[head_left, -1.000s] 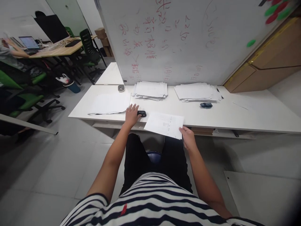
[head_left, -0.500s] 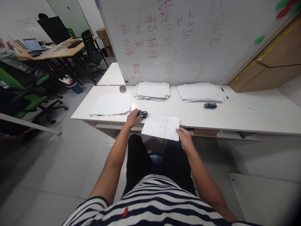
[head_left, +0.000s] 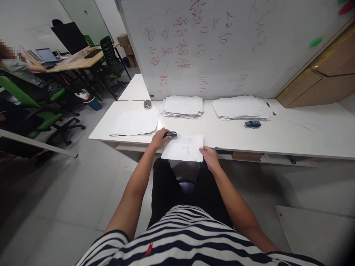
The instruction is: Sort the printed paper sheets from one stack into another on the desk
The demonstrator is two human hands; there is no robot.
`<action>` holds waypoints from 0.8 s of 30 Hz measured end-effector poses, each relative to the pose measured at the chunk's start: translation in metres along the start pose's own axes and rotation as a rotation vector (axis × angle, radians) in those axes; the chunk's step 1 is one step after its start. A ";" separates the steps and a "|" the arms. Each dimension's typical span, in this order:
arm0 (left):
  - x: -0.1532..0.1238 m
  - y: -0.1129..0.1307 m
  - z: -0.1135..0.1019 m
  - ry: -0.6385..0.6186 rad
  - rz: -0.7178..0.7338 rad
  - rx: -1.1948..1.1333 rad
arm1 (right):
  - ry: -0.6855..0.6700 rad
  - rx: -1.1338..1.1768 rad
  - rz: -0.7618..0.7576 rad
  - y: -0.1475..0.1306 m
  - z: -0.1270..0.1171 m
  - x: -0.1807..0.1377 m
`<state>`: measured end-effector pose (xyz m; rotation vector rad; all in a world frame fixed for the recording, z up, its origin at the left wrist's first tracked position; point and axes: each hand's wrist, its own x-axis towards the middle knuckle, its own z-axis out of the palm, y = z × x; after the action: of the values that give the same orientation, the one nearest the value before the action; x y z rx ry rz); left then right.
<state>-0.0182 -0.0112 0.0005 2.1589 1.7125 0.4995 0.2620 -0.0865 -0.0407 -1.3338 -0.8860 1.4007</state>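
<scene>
My left hand [head_left: 159, 138] is closed around the rear of a black stapler [head_left: 171, 134] near the desk's front edge. With thumb and fingers, my right hand [head_left: 210, 158] grips the right edge of some printed paper sheets [head_left: 183, 148]. The sheets overhang the desk edge above my lap, and their upper left corner lies right by the stapler and my left hand. Whether that corner sits between the stapler's jaws, I cannot tell.
On the white desk [head_left: 194, 127] are a left paper stack [head_left: 134, 122], a middle stack [head_left: 182, 106] and a right stack [head_left: 241, 108]. A dark crumpled packet [head_left: 253, 124] and a small rounded device [head_left: 147, 104] lie there too. Behind stands a whiteboard [head_left: 210, 55]; a person [head_left: 22, 68] sits far left.
My right hand has moved left with the sheets, bringing them closer to the stapler and my left hand. The left hand keeps its hold on the stapler. My view has shifted slightly.
</scene>
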 end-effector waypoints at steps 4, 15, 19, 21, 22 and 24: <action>0.000 0.000 0.000 0.012 0.013 0.007 | 0.013 0.026 -0.003 0.003 -0.005 0.000; 0.000 0.001 0.002 -0.001 0.000 0.039 | 0.021 0.012 -0.049 0.006 -0.008 0.003; 0.000 0.001 0.004 0.007 -0.020 0.032 | 0.029 -0.002 -0.047 0.006 -0.008 0.003; 0.000 0.001 0.004 0.007 -0.019 0.022 | 0.034 -0.016 -0.049 0.007 -0.008 0.003; 0.000 0.001 0.004 0.006 -0.017 0.016 | 0.032 -0.021 -0.050 0.007 -0.009 0.003; -0.001 0.002 0.002 0.002 -0.014 -0.003 | 0.028 -0.026 -0.048 0.009 -0.010 0.003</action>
<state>-0.0154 -0.0125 -0.0006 2.1436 1.7251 0.5005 0.2704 -0.0867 -0.0516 -1.3400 -0.9141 1.3349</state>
